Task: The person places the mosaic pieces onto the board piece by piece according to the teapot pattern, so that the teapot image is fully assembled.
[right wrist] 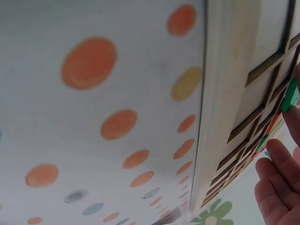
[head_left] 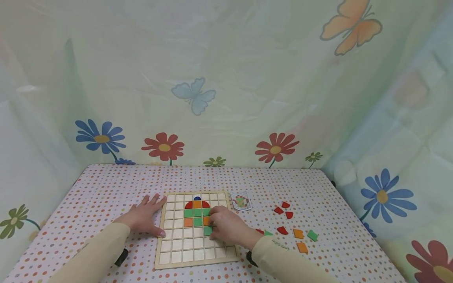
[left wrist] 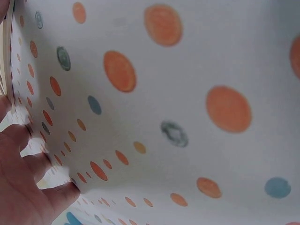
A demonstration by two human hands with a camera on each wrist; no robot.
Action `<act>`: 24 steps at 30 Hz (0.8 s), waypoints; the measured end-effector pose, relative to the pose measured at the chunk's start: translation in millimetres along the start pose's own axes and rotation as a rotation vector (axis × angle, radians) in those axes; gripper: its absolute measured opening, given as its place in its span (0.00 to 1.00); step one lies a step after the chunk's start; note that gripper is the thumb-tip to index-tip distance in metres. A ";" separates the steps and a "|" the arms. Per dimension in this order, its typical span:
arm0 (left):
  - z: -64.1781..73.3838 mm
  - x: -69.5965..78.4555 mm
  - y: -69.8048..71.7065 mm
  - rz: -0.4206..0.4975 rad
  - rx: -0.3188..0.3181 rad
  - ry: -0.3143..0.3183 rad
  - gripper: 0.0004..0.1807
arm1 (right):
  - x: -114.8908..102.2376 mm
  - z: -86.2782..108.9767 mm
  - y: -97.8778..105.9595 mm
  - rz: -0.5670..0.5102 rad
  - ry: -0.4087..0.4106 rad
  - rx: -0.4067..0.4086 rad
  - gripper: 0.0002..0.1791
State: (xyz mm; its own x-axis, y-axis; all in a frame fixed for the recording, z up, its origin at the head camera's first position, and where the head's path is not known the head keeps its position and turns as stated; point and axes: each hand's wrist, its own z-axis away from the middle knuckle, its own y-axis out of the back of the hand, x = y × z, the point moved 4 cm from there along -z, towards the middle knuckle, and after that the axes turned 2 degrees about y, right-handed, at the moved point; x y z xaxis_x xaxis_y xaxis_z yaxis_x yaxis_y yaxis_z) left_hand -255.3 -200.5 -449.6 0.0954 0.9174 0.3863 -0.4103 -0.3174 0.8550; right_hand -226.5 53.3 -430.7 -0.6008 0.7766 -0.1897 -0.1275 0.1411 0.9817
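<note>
A wooden grid board lies on the table, with red, orange, green and blue tiles set in its upper middle cells. My left hand rests at the board's left edge, fingers spread and the thumb on the frame; in the left wrist view its fingers lie on the cloth. Over the board's right side, my right hand has curled fingers and pinches a green tile at a cell below the orange one. Its fingers hide part of the pattern.
A small pattern card in a clear sleeve lies beside the board's upper right corner. Right of the board are several loose red pieces, orange tiles and green tiles. A dotted cloth covers the table; flowered curtains surround it.
</note>
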 end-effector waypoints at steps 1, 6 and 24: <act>0.3 0.3 0.2 0.001 0.000 0.000 0.64 | 0.4 0.1 -0.6 -0.006 -0.003 0.000 0.10; -0.1 -0.6 -0.9 0.007 0.001 0.000 0.65 | -0.3 -0.1 -2.4 -0.008 -0.014 0.025 0.05; 0.8 1.6 0.8 -0.002 0.006 -0.010 0.64 | 12.6 6.7 3.0 -0.134 -0.011 0.052 0.04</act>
State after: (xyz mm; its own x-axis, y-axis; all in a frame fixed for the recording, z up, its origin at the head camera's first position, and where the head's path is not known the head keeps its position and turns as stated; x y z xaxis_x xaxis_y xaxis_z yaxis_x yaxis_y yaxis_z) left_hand -254.7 -199.5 -448.0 0.1055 0.9155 0.3882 -0.4045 -0.3171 0.8578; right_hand -229.2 67.7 -430.1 -0.5721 0.7554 -0.3193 -0.1650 0.2754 0.9471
